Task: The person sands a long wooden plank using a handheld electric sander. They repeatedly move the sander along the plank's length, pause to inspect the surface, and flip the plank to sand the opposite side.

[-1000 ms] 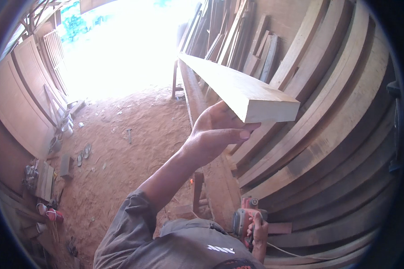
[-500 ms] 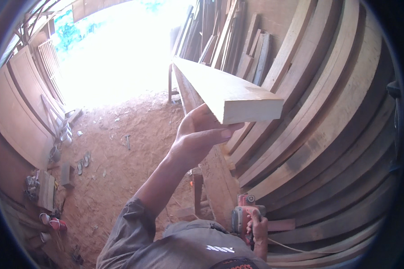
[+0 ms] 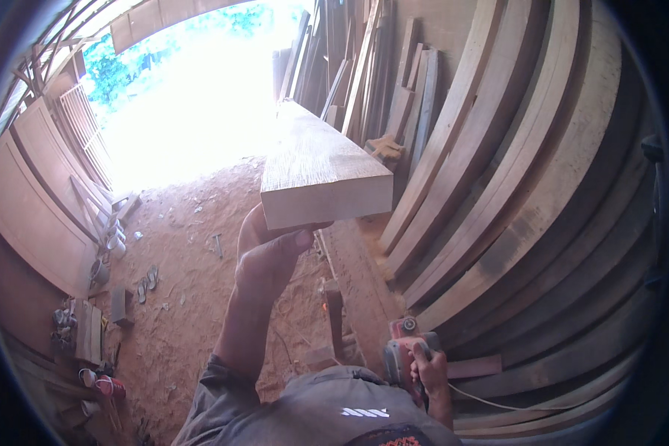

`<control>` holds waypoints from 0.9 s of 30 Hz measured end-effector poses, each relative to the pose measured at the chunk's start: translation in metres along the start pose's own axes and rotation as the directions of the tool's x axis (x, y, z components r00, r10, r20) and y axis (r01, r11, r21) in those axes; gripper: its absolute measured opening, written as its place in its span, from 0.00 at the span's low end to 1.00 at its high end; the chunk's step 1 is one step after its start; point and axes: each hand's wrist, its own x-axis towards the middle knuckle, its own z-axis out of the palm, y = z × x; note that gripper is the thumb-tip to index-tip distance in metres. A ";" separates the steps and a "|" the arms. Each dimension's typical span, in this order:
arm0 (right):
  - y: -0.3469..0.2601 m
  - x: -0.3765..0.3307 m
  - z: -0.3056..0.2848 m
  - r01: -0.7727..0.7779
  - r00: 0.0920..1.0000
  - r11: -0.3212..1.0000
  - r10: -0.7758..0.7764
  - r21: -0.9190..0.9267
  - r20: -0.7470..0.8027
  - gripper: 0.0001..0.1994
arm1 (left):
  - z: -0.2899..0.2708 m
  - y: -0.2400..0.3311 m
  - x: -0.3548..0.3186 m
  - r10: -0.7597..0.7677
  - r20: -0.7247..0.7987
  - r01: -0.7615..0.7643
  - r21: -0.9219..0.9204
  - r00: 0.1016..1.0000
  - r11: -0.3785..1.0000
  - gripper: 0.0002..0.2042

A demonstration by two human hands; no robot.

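My left hand (image 3: 271,256) grips the near end of a pale, thick wooden board (image 3: 327,199) from its left edge and underside, with the thumb underneath. The board is raised, its squared end toward me and its far end toward the bright opening. Low on the right, my right hand (image 3: 431,370) is wrapped round the handle of a red and grey electric planer (image 3: 398,358). The planer rests at the near end of a long wooden beam (image 3: 360,282) that runs away beneath the raised board. The planer's underside is hidden.
Long planks (image 3: 524,201) are stacked along the right, and more timber (image 3: 349,67) leans at the back. A pale cord (image 3: 498,405) trails from the planer. On the dirt floor lie a hammer (image 3: 218,245), sandals (image 3: 148,284) and a wood block (image 3: 121,307). Panels (image 3: 41,201) lean at left.
My left hand has swung the board's near end leftward and slightly down, turning its top face more into view. The right hand stays on the planer.
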 end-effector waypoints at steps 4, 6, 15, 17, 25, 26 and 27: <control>0.001 0.008 0.001 0.010 1.000 1.000 -0.010 -0.006 0.018 0.23 | -0.009 -0.006 0.003 -0.003 -0.008 0.003 0.011 1.000 1.000 0.23; 0.001 0.010 0.001 0.001 1.000 1.000 -0.001 -0.006 0.025 0.22 | -0.012 -0.007 0.003 -0.010 0.010 0.010 0.019 1.000 1.000 0.23; 0.000 0.015 0.000 -0.019 0.999 0.998 0.021 -0.061 0.044 0.21 | 0.063 -0.087 -0.055 -0.198 -0.563 0.205 -0.051 0.803 0.977 0.36; 0.002 0.016 -0.001 0.003 0.998 0.999 0.000 -0.038 0.068 0.23 | 0.071 -0.087 -0.058 -0.186 -0.518 0.235 0.029 0.835 0.972 0.32; 0.006 0.026 -0.008 -0.008 0.994 0.995 0.019 -0.101 0.106 0.23 | 0.062 -0.028 -0.026 -0.348 -0.374 0.474 0.326 0.859 0.818 0.36; 0.006 0.027 -0.008 -0.023 0.994 0.992 0.035 -0.122 0.104 0.23 | 0.061 -0.025 -0.023 -0.313 -0.369 0.453 0.398 0.875 0.798 0.39; 0.005 0.028 -0.008 -0.007 0.993 0.992 0.022 -0.125 0.120 0.23 | 0.060 -0.021 -0.019 -0.333 -0.337 0.454 0.405 0.881 0.793 0.46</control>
